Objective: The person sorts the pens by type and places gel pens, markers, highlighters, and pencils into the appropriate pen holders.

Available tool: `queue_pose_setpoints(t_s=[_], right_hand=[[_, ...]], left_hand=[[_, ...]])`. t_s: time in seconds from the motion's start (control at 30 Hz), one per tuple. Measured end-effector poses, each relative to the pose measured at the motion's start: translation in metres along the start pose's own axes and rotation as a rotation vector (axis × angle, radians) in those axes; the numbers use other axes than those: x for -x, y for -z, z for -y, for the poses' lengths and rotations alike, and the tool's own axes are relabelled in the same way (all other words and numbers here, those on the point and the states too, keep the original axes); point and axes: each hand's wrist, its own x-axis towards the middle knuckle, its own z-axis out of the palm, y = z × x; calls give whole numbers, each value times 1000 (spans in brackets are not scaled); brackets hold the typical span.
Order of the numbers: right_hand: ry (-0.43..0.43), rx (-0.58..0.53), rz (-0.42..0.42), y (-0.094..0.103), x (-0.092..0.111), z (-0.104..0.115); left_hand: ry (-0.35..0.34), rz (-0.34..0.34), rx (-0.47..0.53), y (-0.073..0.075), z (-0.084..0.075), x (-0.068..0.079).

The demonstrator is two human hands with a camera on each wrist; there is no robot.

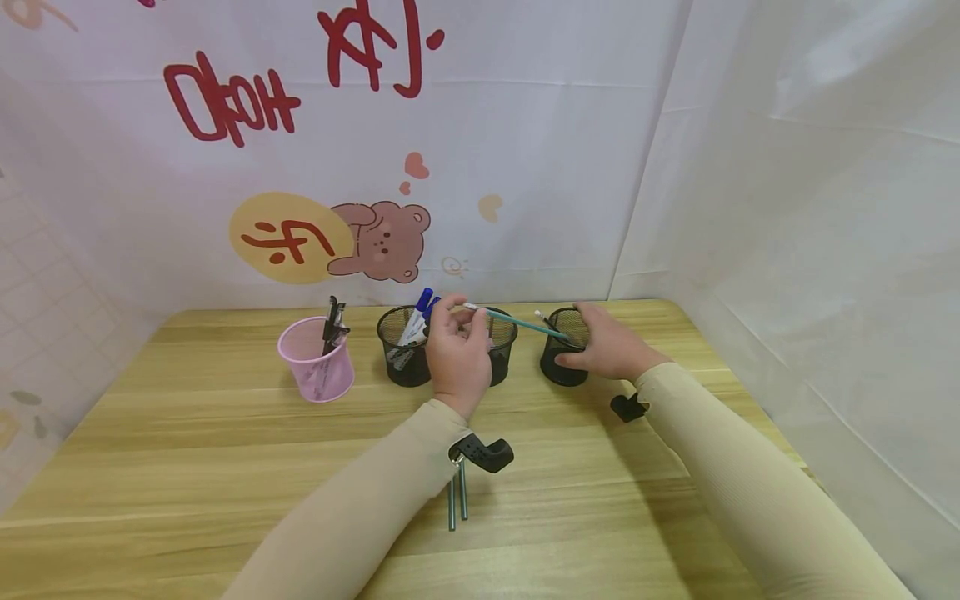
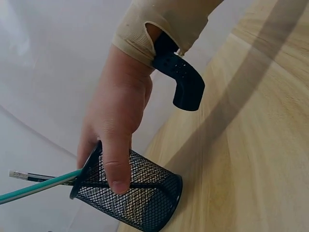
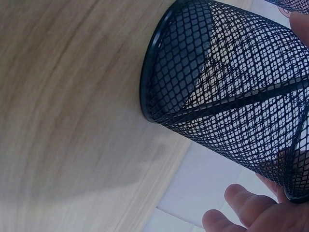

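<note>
My left hand (image 1: 459, 350) pinches a green pencil (image 1: 521, 322) near its white eraser end. The pencil slants down to the right, its far end inside a black mesh pen cup (image 1: 562, 367). Around that cup's rim, my right hand (image 1: 613, 343) has its thumb and fingers spread. In the left wrist view, the right hand's thumb (image 2: 116, 166) lies along the mesh. A dark pencil (image 2: 19, 175) with a white eraser leans in the same cup. The right wrist view shows the mesh cup (image 3: 231, 87) close up, with fingers (image 3: 251, 208) at its rim.
Left of the hands stand a pink mesh cup (image 1: 315, 379) with black pens and a black mesh cup (image 1: 405, 371) with blue-capped markers. Another black mesh cup (image 1: 502, 358) is partly behind my left hand. Two green pencils (image 1: 457, 500) lie near my left forearm. A white curtain hangs behind.
</note>
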Motion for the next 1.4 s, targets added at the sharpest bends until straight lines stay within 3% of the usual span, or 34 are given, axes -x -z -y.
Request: queue_pose_setpoints(t_s=[0.7,0.93,1.4], right_hand=[[8,0,-14,-1,0,0],[9,-14,-17,-1,0,-2],[16,-24,-7,0,0,-1]], left_hand=[[-85,-14,-222,-11,0,8],[-108,23,-244,-14,0,12],[-67,120,-364,-21,-3,15]])
